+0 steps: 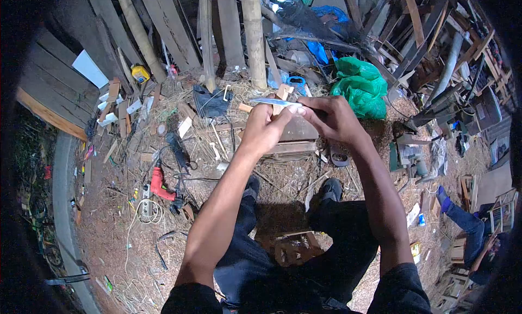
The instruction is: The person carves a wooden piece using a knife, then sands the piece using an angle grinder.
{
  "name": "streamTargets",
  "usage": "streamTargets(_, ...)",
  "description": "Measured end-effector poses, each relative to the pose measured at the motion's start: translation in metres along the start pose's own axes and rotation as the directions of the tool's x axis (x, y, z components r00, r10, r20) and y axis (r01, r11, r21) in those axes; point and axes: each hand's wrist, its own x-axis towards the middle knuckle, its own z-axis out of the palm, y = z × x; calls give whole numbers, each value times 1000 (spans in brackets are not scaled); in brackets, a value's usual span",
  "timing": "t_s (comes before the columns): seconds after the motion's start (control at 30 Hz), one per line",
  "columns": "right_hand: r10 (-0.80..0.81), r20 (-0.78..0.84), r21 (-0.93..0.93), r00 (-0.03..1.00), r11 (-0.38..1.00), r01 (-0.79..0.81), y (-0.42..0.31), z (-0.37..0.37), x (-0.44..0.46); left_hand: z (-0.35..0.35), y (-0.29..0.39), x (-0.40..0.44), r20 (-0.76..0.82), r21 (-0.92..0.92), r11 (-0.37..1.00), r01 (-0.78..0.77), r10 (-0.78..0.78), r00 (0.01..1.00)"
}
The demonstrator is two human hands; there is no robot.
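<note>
Both hands meet in front of the person, above a wooden block point(299, 130) that stands on the littered ground point(217, 259). The left hand point(263, 124) is closed, its thumb and fingers pinching a knife point(274, 102) whose pale blade points toward the person's left. The right hand point(333, 118) is closed too, its fingers curled around the dark end of the knife, and the two thumbs nearly touch beside the blade. Just beyond the right hand, a crumpled green plastic bag point(360, 86) lies on the ground, with a blue tarp point(321, 50) behind it. Past the left hand lies a black plastic bag point(211, 102), near upright wooden posts point(253, 39). On the person's left, a red power drill point(161, 184) lies beside a power strip point(145, 206) and a coiled white cord point(155, 216). Farther left, a yellow tape measure point(140, 74) sits by the planks point(169, 29). At the far right, another person point(478, 243) sits with one leg stretched out.
</note>
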Motion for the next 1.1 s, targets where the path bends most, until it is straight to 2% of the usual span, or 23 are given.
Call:
streamTargets(0.1, 42, -2, -47, 999, 998, -42, -5, -4, 2, 0, 18, -5, -27, -14, 999, 31, -31, 999)
streamTargets(0.2, -27, 4, -180, 1000, 983, 27, -3, -6, 1, 4, 18, -3, -76, 36, 999, -28, 31, 997)
streamTargets(0.3, 29, -32, -199, 999, 979, -35, -10, -9, 2, 11, 16, 1, -157, 50, 987, -154, 160, 975)
streamTargets(0.4, 8, -85, -64, 996, 998, -13, 0, -7, -2, 10, 14, 1, -39, 1, 990, -142, 142, 989)
streamTargets(0.5, 47, -81, 4, 996, 999, -47, 2, -9, -6, 0, 16, 0, 109, -181, 975, 132, -113, 988)
streamTargets(0.6, 154, 9, 43, 988, 987, -154, 8, -14, -9, -3, 9, 5, 146, -340, 938, 73, -23, 989)
streamTargets(0.73, 142, 47, 56, 989, 988, -144, 3, -15, -10, -10, 8, 6, 186, -442, 894, 72, 12, 982)
streamTargets(0.8, 196, 79, 59, 977, 978, -201, 1, -17, -9, -10, 10, 4, 171, -419, 907, 29, 48, 984)
streamTargets(0.9, 151, 95, 184, 984, 969, -166, 0, -17, -9, -14, 10, 0, 180, -359, 933, -2, 72, 981)
streamTargets(1.0, 180, 144, 151, 973, 968, -201, -7, -22, -8, -21, 21, -9, 175, -255, 967, 14, 32, 984)
streamTargets(1.03, 114, 115, 131, 987, 983, -129, -5, -21, -8, -21, 25, -11, 167, -214, 976, 26, 11, 986)
streamTargets(1.1, -21, 60, 83, 998, 996, 16, 0, -18, -7, -10, 14, -3, 35, -240, 945, -222, 237, 971)
